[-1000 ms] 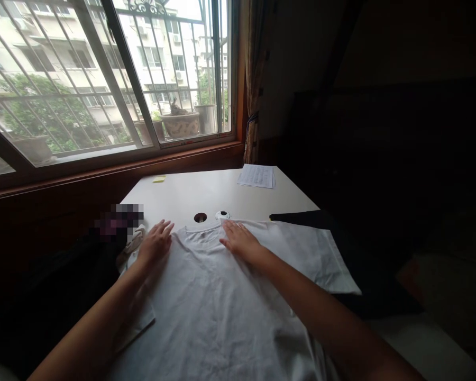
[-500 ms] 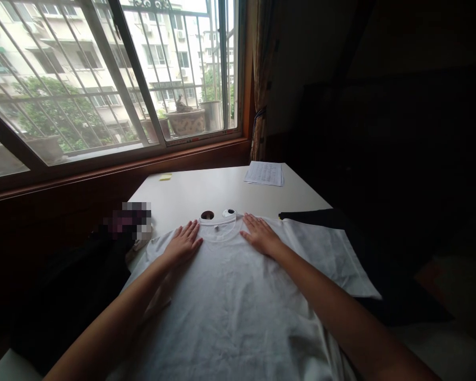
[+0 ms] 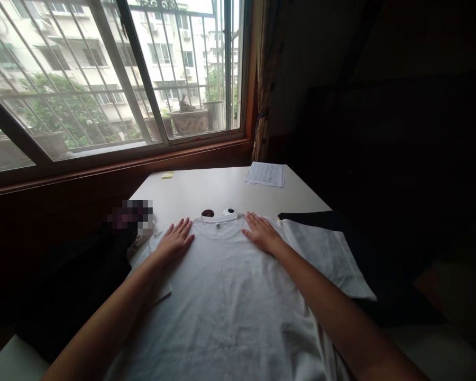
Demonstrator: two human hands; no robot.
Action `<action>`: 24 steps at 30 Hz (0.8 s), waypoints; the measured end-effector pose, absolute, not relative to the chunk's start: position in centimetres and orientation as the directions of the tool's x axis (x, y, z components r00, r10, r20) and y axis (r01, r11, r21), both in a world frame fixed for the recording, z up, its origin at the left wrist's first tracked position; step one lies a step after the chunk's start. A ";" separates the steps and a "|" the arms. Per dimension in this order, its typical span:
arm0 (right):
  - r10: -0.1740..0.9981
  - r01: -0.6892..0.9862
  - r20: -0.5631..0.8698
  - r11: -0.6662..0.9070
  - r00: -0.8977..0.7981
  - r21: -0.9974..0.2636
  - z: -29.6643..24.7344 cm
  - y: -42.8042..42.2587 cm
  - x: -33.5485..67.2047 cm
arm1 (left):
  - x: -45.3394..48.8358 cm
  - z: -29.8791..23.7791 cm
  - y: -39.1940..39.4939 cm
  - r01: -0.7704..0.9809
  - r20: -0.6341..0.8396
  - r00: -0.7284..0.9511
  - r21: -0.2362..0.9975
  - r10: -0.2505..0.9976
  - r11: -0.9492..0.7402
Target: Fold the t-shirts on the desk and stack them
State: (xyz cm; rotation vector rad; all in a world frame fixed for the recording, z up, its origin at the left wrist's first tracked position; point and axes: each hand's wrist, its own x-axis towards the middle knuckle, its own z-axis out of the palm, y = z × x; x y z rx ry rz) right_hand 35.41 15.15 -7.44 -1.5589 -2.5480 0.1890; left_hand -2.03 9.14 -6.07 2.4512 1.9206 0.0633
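Observation:
A white T-shirt (image 3: pixel 222 286) lies spread on the table, its round collar at the far end and a small label inside the neck. My left hand (image 3: pixel 175 241) rests flat on the shirt's left shoulder, fingers stretched out. On the other side of the collar, my right hand (image 3: pixel 262 233) lies flat with its fingers pointing away. The right sleeve is spread outward; the left sleeve is partly hidden beneath my left forearm. Just beyond the collar are two small round items, a dark one (image 3: pixel 208 213) and a white-and-black one (image 3: pixel 230 211).
The white table (image 3: pixel 198 185) carries printed sheets (image 3: pixel 265 174) and yellow sticky notes (image 3: pixel 167 175) at its far end. Dark clothing (image 3: pixel 75 286) is heaped at the left. More dark cloth (image 3: pixel 313 216) lies under the right sleeve. A barred window is behind the table.
My left hand has slid left across the shirt, away from the collar. My right hand stays almost in place. The view has shifted slightly.

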 end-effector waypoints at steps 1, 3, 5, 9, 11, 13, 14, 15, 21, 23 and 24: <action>0.891 0.872 0.062 0.454 -0.450 -0.184 -7.5 15.2 35.4 | -2.3 -5.9 8.9 0.972 0.011 0.231 0.043 0.973 -0.231; 0.891 0.873 0.069 0.454 -0.449 -0.179 -7.6 15.2 35.4 | -2.9 -5.3 7.8 0.975 -0.005 0.221 0.028 0.975 -0.220; 0.891 0.874 0.082 0.454 -0.447 -0.174 -7.6 15.3 35.4 | -3.3 -4.5 5.6 0.973 -0.003 0.229 -0.002 0.973 -0.229; 0.888 0.870 0.107 0.459 -0.446 -0.178 -7.7 15.2 35.3 | -3.3 -3.0 -1.7 0.961 0.108 0.277 -0.023 0.955 -0.276; 0.890 0.871 0.109 0.456 -0.444 -0.179 -7.7 15.2 35.3 | -3.0 -2.7 -5.6 0.962 0.147 0.271 -0.015 0.951 -0.272; 0.891 0.873 0.108 0.453 -0.441 -0.177 -7.7 15.2 35.3 | -2.8 -2.6 -8.5 0.974 0.183 0.227 -0.026 0.957 -0.226; 0.892 0.874 0.108 0.452 -0.440 -0.175 -7.8 15.2 35.3 | -2.7 -2.6 -9.5 0.980 0.195 0.201 -0.039 0.960 -0.197; 0.892 0.875 0.108 0.452 -0.440 -0.173 -7.8 15.2 35.3 | -2.6 -2.7 -10.3 0.984 0.201 0.179 -0.056 0.963 -0.172; 0.888 0.872 0.126 0.459 -0.442 -0.170 -7.6 15.0 35.4 | -3.2 -1.4 -10.8 0.995 0.159 0.023 -0.098 0.987 -0.008; 0.890 0.874 0.125 0.455 -0.439 -0.171 -7.5 14.8 35.3 | -4.1 -0.1 -10.7 0.994 0.154 -0.093 -0.050 0.984 0.102; 0.891 0.874 0.121 0.454 -0.438 -0.172 -7.4 14.8 35.3 | -4.8 0.7 -10.6 0.988 0.166 -0.150 -0.014 0.975 0.154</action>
